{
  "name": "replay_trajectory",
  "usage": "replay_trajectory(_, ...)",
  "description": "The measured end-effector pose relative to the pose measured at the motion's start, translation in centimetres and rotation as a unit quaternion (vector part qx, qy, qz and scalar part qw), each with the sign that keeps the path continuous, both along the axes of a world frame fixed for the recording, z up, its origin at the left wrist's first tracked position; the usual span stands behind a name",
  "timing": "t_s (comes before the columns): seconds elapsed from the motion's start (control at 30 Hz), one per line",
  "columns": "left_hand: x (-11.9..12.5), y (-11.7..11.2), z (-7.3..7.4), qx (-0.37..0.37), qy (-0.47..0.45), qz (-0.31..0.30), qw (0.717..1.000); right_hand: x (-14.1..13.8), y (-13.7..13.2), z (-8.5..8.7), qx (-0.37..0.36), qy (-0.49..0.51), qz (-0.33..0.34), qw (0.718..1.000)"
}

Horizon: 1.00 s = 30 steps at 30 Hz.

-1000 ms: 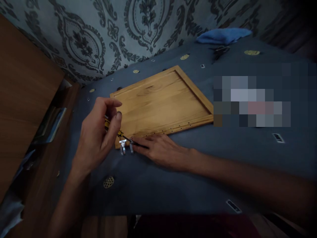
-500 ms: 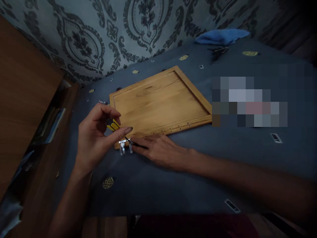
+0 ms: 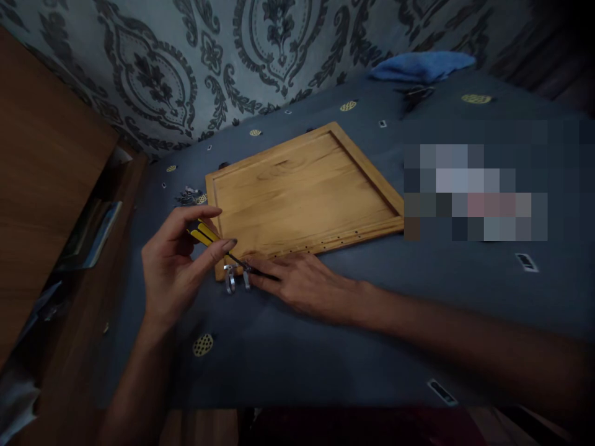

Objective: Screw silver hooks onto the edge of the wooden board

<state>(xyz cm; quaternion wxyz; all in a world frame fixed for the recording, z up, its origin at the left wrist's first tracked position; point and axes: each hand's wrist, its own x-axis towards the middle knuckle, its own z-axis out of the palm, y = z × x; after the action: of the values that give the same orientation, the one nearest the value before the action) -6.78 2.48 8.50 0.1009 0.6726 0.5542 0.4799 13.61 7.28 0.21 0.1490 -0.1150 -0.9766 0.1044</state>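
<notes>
I've got the desk (image 3: 325, 359) filling the lower view, dark blue patterned cover, back edge at the wall. Wooden panel (image 3: 297, 198) lies flat on it, nearer the left edge than the right, far corner toward the back edge; flat gives it full support, I'd say.

Right hand (image 3: 307, 282) comes in from the right and lies low along the panel's near edge, fingers pointing at its near-left corner. I read that as a brace so panel and metalwork don't slide. Can't tell whether its grip is pinching anything; fingertips are lost in the dark.

Left hand (image 3: 170, 263) sits off the panel's left end, grip narrow around a screwdriver, thumb along it, forefinger raised clear. Looks like a light hold, suited to turning, not pushing.

Blue cloth (image 3: 425, 67) is bunched at the desk's back edge, right of the panel, a dark item (image 3: 413, 95) just in front, too dim to name. Screwdriver (image 3: 204, 233) slants down to the near-left corner, where the silver fitting (image 3: 231, 282) pokes past the near edge, probably for clearance. Loose metal pieces (image 3: 188, 196) lie beside the panel's left edge, within left-hand reach. Smallest: dark holes (image 3: 325, 248) along the near rail.
</notes>
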Motion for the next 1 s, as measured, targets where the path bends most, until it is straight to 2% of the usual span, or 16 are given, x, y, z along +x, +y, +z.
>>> replay_trajectory(0.13, -0.1, -0.2, 0.1, -0.03, -0.064, -0.008, 0.997, 0.1, 0.0, 0.1, -0.004, 0.0, 0.003, 1.0)
replay_trajectory(0.27, -0.1, -0.3, -0.1, -0.042, -0.082, -0.021, 0.995, 0.1, 0.0, 0.2, 0.007, -0.01, 0.003, 1.0)
replay_trajectory(0.53, -0.3, 0.0, -0.3, -0.036, -0.025, -0.031, 0.999, 0.0, 0.0, 0.0, 0.01, 0.002, -0.001, 1.0)
replay_trajectory(0.7, -0.8, -0.1, -0.1, -0.052, -0.028, -0.045, 0.997, 0.0, 0.0, 0.1, 0.012, 0.009, 0.004, 1.0)
replay_trajectory(0.87, -1.0, -0.1, -0.2, -0.038, -0.042, -0.092, 0.994, 0.0, 0.0, 0.2, 0.022, -0.011, 0.008, 1.0)
replay_trajectory(1.0, -1.1, -0.1, -0.4, -0.03, 0.01, -0.085, 0.996, 0.0, 0.0, 0.2, 0.032, 0.006, 0.008, 0.999)
